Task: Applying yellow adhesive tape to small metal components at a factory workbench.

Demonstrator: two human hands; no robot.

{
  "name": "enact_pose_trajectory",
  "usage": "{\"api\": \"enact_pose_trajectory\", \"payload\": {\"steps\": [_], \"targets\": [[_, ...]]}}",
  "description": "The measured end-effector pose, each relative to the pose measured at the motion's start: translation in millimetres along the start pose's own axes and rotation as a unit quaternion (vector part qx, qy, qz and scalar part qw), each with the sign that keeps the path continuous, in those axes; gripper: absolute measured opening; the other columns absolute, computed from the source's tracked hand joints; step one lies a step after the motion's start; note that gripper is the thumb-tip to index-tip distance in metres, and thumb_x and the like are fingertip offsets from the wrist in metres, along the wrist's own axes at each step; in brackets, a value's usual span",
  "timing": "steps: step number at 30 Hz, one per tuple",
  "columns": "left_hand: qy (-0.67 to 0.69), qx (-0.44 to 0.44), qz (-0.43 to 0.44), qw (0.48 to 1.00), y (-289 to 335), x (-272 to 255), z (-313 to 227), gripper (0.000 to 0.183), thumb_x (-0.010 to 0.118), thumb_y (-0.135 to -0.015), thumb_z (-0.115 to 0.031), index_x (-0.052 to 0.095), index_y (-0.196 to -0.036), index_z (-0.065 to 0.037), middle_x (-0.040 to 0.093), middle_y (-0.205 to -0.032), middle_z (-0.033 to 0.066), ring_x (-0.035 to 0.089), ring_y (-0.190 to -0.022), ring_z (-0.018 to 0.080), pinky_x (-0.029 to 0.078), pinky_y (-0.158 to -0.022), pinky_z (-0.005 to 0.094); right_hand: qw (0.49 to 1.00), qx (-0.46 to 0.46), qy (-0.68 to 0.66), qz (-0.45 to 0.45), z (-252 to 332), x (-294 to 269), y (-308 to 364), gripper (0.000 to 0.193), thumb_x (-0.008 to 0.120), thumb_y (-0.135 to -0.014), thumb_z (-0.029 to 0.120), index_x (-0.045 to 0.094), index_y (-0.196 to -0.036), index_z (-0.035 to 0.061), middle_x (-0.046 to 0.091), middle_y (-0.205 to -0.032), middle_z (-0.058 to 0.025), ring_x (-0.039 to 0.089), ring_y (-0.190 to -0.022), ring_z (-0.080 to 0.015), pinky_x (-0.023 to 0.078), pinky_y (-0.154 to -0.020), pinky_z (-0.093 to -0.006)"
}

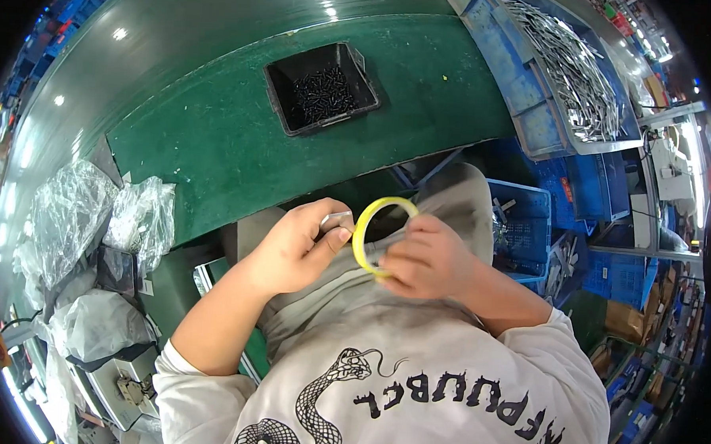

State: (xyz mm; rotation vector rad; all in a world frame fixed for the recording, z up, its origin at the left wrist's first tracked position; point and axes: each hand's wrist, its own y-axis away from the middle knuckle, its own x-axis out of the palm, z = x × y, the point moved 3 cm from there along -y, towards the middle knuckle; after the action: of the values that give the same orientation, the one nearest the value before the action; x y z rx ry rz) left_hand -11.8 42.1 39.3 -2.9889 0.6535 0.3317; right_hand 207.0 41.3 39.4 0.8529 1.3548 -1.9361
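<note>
Over my lap, my left hand (297,245) is closed on a small shiny metal piece (336,219), pinched between thumb and fingers. My right hand (429,261) grips a roll of yellow tape (361,232) by its right side. The roll stands on edge, its hole facing up toward me. Its left rim is right beside my left thumb and fingertips; whether a strip of tape runs between them I cannot tell. My right fingers are slightly blurred.
A black bin (278,114) of small black parts sits on the green table (216,148). At the far right a blue crate (527,102) holds many thin metal strips. Clear plastic bags (74,210) lie at the left. Another blue crate (531,199) stands right of my knee.
</note>
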Motion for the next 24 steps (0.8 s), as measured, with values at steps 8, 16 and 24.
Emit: {"api": "enact_pose_trajectory", "payload": {"steps": [8,16,24], "targets": [[-0.001,-0.042,0.029,0.999,-1.4,18.6,-1.9,0.011,0.057,-0.093,-0.001,0.056,-0.103,0.002,0.055,-0.069,0.0098,0.047,-0.058,0.0182,0.041,-0.055,0.0326,0.966,0.255,-0.028,0.011,-8.8,-3.4,-18.4,0.049,0.070,-0.076,0.007,0.058,-0.123,0.0023,0.066,-0.104,-0.0128,0.066,-0.074,-0.0310,0.054,-0.063,-0.0388],[0.046,-0.070,0.002,0.997,2.0,23.3,2.2,0.008,0.056,-0.096,-0.003,0.055,-0.104,0.001,0.055,-0.075,0.0023,0.044,-0.063,0.0080,0.039,-0.056,0.0255,0.969,0.241,-0.040,0.019,-15.5,8.2,-19.4,0.014,0.068,-0.078,0.005,0.068,-0.092,0.0085,0.062,-0.094,-0.0061,0.062,-0.062,-0.0245,0.050,-0.054,-0.0347],[0.174,-0.171,-0.046,0.969,2.4,24.2,13.0,0.013,0.054,-0.099,-0.008,0.053,-0.111,-0.003,0.056,-0.082,-0.0001,0.050,-0.069,0.0065,0.042,-0.058,0.0237,0.952,0.286,-0.108,0.014,-16.3,10.5,-18.2,0.007,0.067,-0.081,0.006,0.067,-0.087,0.0075,0.060,-0.091,-0.0067,0.060,-0.060,-0.0235,0.047,-0.053,-0.0340]]}}
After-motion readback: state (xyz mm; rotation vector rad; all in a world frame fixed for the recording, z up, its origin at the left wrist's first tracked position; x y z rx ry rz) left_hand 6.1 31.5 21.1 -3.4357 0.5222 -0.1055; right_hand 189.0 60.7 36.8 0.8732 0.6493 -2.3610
